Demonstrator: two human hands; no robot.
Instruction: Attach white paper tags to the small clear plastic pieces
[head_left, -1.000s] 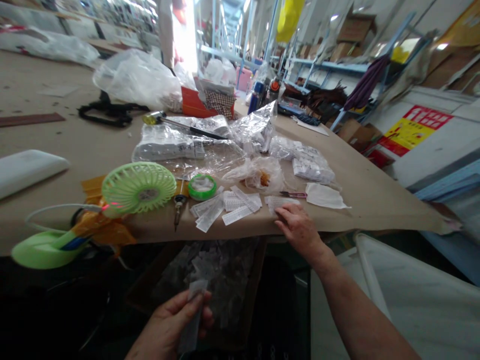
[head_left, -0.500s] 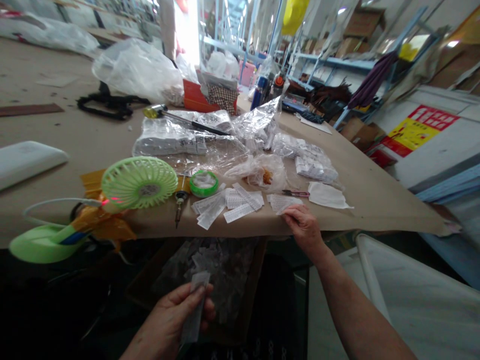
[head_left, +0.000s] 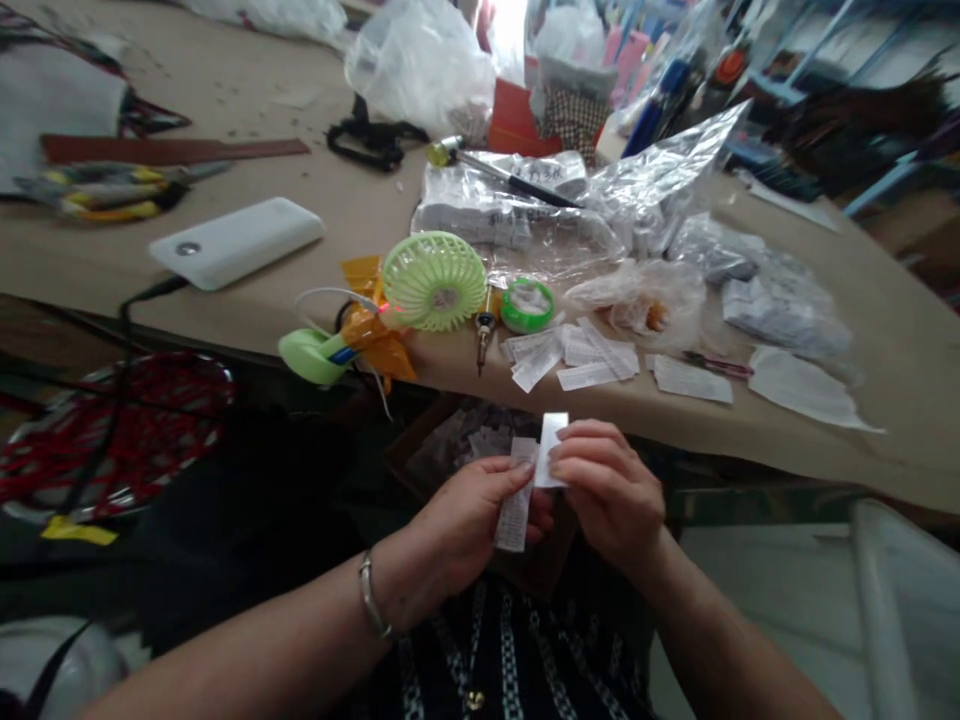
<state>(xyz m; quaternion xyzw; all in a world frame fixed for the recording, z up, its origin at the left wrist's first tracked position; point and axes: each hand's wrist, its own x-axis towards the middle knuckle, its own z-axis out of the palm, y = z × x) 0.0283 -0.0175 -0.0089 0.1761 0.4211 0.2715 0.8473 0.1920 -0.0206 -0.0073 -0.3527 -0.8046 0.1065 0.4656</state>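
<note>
My left hand (head_left: 480, 505) pinches a printed white label strip (head_left: 513, 520), which hangs down from between thumb and fingers. Close beside it on the right, my right hand (head_left: 611, 490) grips a small white label (head_left: 553, 445) that stands upright. Both hands are in front of the table edge, over a box of paper scraps (head_left: 472, 430). On the table just beyond lie a group of loose label strips (head_left: 600, 355), a separate label stack (head_left: 691, 380), small pink-handled snips (head_left: 724, 366) and a green round container (head_left: 527, 304).
A green fan (head_left: 435, 282) with orange tape and a soldering-iron-like tool (head_left: 485, 328) sit at the table edge. Plastic bags of labels (head_left: 784, 310) lie farther right. At left are a white power bank (head_left: 238, 242) and pliers (head_left: 120, 190). A white bin (head_left: 900, 600) stands at lower right.
My right hand has left the label stack on the table and come back beside my left hand, now with a white label. My left hand has risen. The view has swung left and down.
</note>
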